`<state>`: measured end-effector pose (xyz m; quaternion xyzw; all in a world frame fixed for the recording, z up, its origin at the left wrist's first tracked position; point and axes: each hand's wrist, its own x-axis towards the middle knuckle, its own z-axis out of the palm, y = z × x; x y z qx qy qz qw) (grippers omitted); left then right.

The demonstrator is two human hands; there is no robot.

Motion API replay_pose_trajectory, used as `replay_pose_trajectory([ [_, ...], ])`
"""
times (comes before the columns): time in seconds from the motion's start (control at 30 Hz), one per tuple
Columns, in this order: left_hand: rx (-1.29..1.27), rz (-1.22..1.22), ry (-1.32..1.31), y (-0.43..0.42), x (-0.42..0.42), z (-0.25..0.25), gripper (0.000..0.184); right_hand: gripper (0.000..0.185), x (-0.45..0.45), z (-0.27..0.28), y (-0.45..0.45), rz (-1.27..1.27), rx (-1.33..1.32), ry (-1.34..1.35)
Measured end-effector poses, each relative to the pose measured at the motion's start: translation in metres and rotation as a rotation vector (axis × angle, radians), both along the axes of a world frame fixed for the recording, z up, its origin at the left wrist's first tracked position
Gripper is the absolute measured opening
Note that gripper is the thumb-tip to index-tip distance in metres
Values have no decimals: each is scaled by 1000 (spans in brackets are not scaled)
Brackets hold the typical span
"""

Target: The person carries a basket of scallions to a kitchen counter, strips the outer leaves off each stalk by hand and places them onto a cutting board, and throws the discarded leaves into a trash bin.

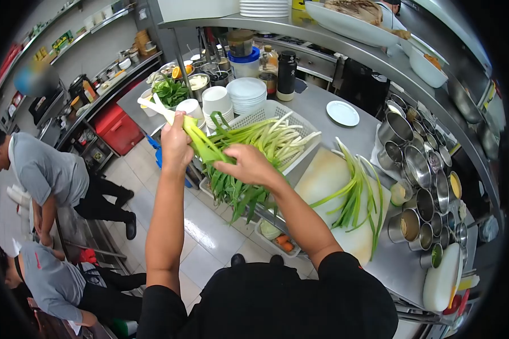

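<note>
My left hand (176,142) is closed around the stems of a few green onions (197,135), whose white ends point up and to the left. Further down the same stalks, my right hand (247,164) has its fingers curled on the green leaves. Directly below and behind them, a white perforated basket (308,141) holds a heap of green onions (260,135), white ends to the right and leaves hanging over the near side. More green onions (353,186) lie across a worn cutting board (316,181) to the right.
Stacked white bowls (217,100), plates (246,93) and a black bottle (287,73) stand behind the basket. A small white plate (343,113) and several metal pots (418,158) are on the counter. A loaded shelf (254,21) hangs overhead. Two co-workers (51,164) stand at left.
</note>
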<state>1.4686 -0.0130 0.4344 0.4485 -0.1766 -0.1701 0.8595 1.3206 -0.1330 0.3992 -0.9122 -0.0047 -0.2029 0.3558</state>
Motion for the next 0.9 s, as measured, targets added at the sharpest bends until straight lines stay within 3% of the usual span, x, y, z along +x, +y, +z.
replay_pose_trajectory([
  [0.07, 25, -25, 20, 5, 6, 0, 21, 32, -19, -21, -9, 22, 26, -88],
  [0.27, 35, -155, -10, -2, 14, -2, 22, 32, -96, -31, -38, -32, 415, 122],
  [0.33, 142, -236, -64, -10, 5, 0, 21, 31, -131, -14, -49, -239, 877, 19],
  [0.4, 216, -364, -86, -28, -29, 14, 19, 26, -161, -14, -74, -251, 989, -272],
  [0.43, 203, -484, -107, -40, -47, 16, 18, 26, -180, -11, -84, -325, 994, -291],
  [0.5, 269, -629, -209, -68, -79, 14, 17, 23, -217, 1, -98, -278, 1237, -499],
  [0.53, 267, -679, -212, -83, -95, 10, 17, 23, -237, 4, -101, -323, 1229, -528],
  [0.63, 652, -807, -546, -125, -157, -6, 24, 23, -297, 9, -105, -448, 1267, -813],
  [0.73, 693, -940, -767, -171, -208, -31, 23, 21, -345, 4, -110, -564, 1240, -955],
  [0.83, 734, -1034, -953, -226, -241, -102, 25, 16, -381, -10, -119, -587, 1247, -1024],
  [0.9, 829, -960, -1071, -258, -248, -142, 30, 13, -397, -18, -121, -590, 1302, -1067],
])
